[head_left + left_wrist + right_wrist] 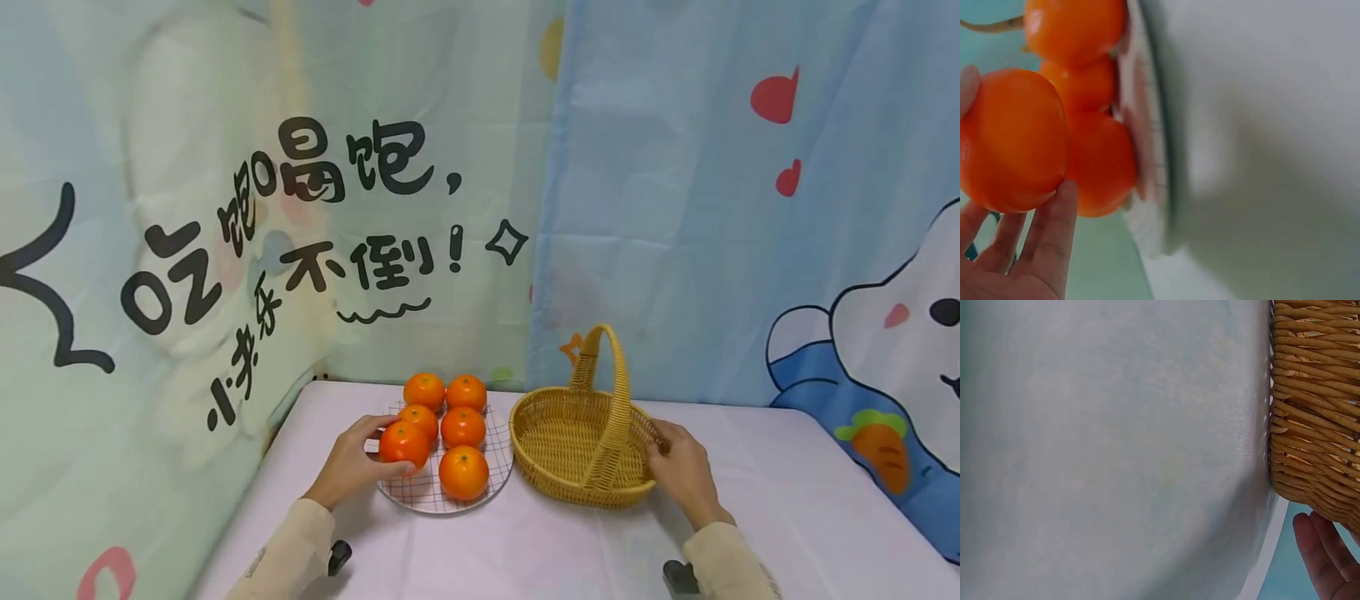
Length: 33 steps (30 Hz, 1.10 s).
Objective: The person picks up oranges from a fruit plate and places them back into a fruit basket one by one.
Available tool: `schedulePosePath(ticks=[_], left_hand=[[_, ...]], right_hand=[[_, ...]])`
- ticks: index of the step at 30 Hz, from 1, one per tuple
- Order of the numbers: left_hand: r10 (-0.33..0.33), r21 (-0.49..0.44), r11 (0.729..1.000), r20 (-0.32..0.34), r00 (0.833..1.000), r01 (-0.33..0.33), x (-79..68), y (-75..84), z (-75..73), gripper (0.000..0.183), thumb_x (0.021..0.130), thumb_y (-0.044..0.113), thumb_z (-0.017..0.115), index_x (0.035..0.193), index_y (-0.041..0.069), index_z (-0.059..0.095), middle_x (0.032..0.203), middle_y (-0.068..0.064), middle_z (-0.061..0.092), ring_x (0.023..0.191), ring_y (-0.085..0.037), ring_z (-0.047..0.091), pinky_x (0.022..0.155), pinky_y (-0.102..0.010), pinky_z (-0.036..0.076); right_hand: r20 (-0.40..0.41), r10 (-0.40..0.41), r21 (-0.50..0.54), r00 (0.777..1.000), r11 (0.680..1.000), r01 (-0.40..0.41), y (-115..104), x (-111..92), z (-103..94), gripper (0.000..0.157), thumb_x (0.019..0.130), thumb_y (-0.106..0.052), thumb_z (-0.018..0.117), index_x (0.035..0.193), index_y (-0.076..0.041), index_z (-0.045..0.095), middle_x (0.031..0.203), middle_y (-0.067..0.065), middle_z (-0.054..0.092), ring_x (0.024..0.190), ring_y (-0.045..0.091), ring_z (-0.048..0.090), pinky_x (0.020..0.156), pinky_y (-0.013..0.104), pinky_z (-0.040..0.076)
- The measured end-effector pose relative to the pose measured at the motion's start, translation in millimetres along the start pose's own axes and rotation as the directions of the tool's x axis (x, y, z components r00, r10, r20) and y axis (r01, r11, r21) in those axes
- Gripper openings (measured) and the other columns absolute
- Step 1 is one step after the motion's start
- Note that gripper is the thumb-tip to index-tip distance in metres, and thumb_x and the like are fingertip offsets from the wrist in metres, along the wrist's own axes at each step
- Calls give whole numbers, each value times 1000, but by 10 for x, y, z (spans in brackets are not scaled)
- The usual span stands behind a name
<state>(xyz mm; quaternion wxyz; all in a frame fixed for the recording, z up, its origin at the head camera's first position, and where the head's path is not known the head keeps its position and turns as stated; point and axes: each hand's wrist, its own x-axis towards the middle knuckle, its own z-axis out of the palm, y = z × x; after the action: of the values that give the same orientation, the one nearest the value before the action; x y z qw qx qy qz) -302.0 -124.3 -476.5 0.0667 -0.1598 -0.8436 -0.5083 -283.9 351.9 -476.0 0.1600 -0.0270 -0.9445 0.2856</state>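
In the head view my left hand (pixel 351 460) grips an orange (pixel 403 448) at the front left of a white plate with a grid pattern (pixel 498 446). The left wrist view shows this orange (pixel 1013 144) held between thumb and fingers, above the plate's rim. Several other oranges (pixel 463 473) sit on the plate, in two rows. To the right stands a yellow woven basket (pixel 543 479) with a tall arched handle; its woven floor shows inside. My right hand (pixel 684 471) holds the basket's right rim, thumb inside, with its fingers at the outer wall (pixel 1316 425).
Plate and basket stand side by side on a table with a white cloth (pixel 540 550). Behind the table hangs a printed curtain (pixel 660 250) with cartoon figures and black lettering. Dark wrist devices (pixel 340 557) show at both sleeves.
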Motion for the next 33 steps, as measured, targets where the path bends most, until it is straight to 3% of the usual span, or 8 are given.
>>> schedulePosePath(ticks=[3,8,14,22,29,33], left_hand=[[17,-4,1000,14,1000,-17,79,87,-10,68,68,37,90,128,18,62,118,5,59,106,-18,58,87,-34,54],[41,21,999,48,998,-42,245,295,111,72,70,42,88,132,17,60,124,4,57,110,-20,56,91,-41,53],[60,21,998,99,993,-62,412,535,346,79,72,47,84,139,17,55,138,-3,51,118,-28,52,96,-50,48],[94,43,994,188,978,-103,541,860,722,79,72,52,82,140,25,54,139,-2,49,119,-25,52,94,-47,48],[158,17,986,231,960,-166,625,965,1003,74,75,48,82,140,27,53,133,5,54,112,-17,54,92,-39,51],[160,27,985,246,956,-171,653,970,1158,75,75,49,81,140,26,53,136,3,53,114,-18,54,92,-38,51]], right_hand=[[12,11,3,1000,1000,-11,-5,11,20,47,94,-4,50,137,14,44,136,35,44,125,52,41,101,63,36],[-3,-1,4,1000,1000,1,15,-14,-1,46,94,-4,50,136,15,44,136,35,44,126,52,40,102,63,34],[-25,-15,27,1000,1000,15,-20,-31,-10,46,93,-4,50,136,15,45,135,34,45,125,52,41,101,63,36],[-6,41,33,999,999,-41,-19,-58,-25,48,94,-5,48,138,14,43,138,33,43,128,50,40,104,61,34],[1,36,20,999,999,-36,-14,-66,-32,47,96,-4,45,139,12,43,140,31,43,130,49,38,106,60,33],[-7,22,0,1000,1000,-22,-18,-60,-34,46,95,-2,43,138,13,44,139,31,44,129,48,40,106,60,33]])
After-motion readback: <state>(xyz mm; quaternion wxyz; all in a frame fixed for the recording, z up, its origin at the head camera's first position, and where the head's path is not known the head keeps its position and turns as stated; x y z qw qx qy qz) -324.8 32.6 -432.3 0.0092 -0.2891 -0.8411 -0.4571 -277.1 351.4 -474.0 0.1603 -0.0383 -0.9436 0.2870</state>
